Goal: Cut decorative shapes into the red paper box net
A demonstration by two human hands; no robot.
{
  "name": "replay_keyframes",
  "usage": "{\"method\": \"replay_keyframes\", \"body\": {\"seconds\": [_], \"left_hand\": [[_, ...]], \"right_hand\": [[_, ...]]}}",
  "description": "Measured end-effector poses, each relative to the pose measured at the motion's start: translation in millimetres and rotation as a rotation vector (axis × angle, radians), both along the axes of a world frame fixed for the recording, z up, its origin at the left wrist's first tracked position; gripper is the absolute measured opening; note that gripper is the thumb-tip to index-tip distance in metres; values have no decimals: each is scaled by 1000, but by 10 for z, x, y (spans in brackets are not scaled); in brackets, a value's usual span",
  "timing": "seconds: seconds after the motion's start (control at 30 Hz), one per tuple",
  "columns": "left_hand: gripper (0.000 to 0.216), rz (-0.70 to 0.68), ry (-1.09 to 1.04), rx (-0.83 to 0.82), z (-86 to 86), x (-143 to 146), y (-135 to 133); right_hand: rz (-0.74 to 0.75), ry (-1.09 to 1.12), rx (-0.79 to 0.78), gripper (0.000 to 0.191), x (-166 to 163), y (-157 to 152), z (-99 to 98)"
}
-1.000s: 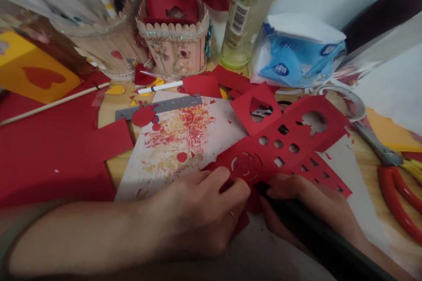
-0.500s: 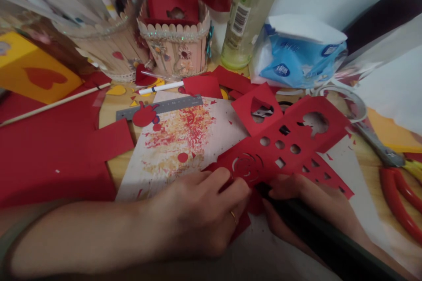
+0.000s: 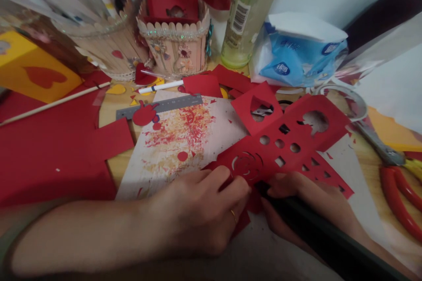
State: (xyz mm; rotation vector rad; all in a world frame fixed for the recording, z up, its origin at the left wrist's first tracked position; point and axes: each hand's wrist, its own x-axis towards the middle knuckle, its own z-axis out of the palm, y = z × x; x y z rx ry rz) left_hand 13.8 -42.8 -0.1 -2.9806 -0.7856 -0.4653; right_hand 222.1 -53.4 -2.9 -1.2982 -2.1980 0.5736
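Well, very little has moved in the last second, and we'll call it as we see it. Our left hand [image 3: 201, 215] sits where it was, thumb and forefinger closed on the near edge of the long red card strip [image 3: 290, 140], right beside its spiral cut-out [image 3: 246, 166]. Our right hand [image 3: 306, 199] is curled around a dark stick-like tool [image 3: 316, 232], fingertips bent down onto the card. The tool's tip is hidden under them, so we cannot tell what it touches.

The one change we can pick out is that the strip's far end, with the round and square holes, has crept a touch to the right. We'd judge that as fine work held on one spot around the spiral, not a fresh grip.

The strip lies across a white sheet flecked with red and yellow [image 3: 178, 140] on the wooden counter [image 3: 114, 114], its far end raised a little. Beyond it lie a grey metal ruler [image 3: 171, 104], a blue-and-white tissue pack [image 3: 296, 57] and, well off to the right, red-handled scissors [image 3: 395, 197].
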Motion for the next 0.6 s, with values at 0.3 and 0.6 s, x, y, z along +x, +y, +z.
{"method": "replay_keyframes", "body": {"seconds": [0.3, 0.6], "left_hand": [[38, -24, -52, 50, 15, 4, 19], [38, 27, -144, 40, -18, -18, 1]], "right_hand": [[-57, 97, -54, 20, 28, -3, -30], [-26, 115, -56, 20, 22, 29, -8]]}}
